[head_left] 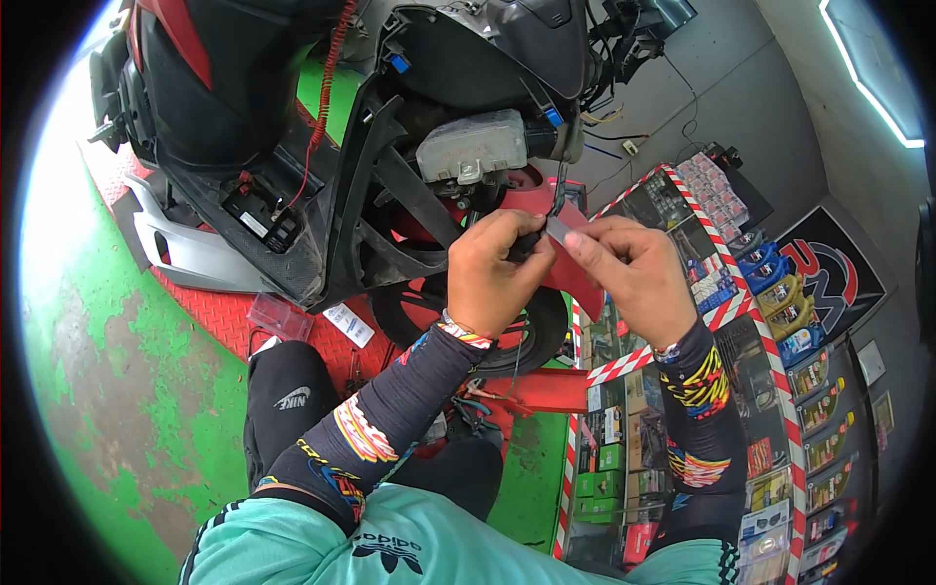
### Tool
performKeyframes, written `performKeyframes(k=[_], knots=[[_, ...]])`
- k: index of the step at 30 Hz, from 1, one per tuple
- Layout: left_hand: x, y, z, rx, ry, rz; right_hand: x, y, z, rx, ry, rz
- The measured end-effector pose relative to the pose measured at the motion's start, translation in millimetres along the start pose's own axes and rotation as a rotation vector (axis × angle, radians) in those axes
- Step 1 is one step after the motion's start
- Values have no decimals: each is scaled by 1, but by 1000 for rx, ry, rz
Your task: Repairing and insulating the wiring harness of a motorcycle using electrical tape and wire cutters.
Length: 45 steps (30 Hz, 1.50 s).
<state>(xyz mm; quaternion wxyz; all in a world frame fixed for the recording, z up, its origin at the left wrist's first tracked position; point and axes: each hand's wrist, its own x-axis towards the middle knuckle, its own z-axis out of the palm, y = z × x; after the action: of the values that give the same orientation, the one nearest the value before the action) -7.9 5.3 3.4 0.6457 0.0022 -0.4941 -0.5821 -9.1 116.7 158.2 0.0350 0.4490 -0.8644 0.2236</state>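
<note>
- The left hand (495, 268) is curled, with thumb and finger pinching something dark. The fingers hide most of it, so I can't tell what it is.
- The right hand (632, 268) grips a small grey strip (560, 230) between thumb and bent finger.
- A dark wire (560, 190) comes down to the strip, between the two hands, at the front of the scooter (468, 54).
- To do this part well, I think the left hand should keep the dark bit still. The right hand should go slowly, keep the strip flat and not tug the wire.
- Just past the hands, a cloudy grey box (473, 146) and a red fender (575, 278) look like they leave little room.
- The front wheel (554, 327) is below the hands and could bump a wrist.
- Tools (476, 417) lie low down, near the knees.
- A curly red cord (327, 88) hangs by the scooter, off to the left.
- A glass case (726, 317) with red and white edges stands close on the right, so that elbow should watch out.
</note>
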Motion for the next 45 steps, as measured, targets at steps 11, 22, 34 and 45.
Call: performKeyframes(k=[11,22,34,45], knots=[[19,23,-12,-152,-336,-434,18,22,0,-166,-62,-121],[33,8,-11,-78,-400,-260,27,10,29,-88,85,80],[37,-1,-3,-360,-355,-708,8,15,28,-111,88,75],[36,8,-14,-268,-307,-605,35,35,29,-303,129,-161]])
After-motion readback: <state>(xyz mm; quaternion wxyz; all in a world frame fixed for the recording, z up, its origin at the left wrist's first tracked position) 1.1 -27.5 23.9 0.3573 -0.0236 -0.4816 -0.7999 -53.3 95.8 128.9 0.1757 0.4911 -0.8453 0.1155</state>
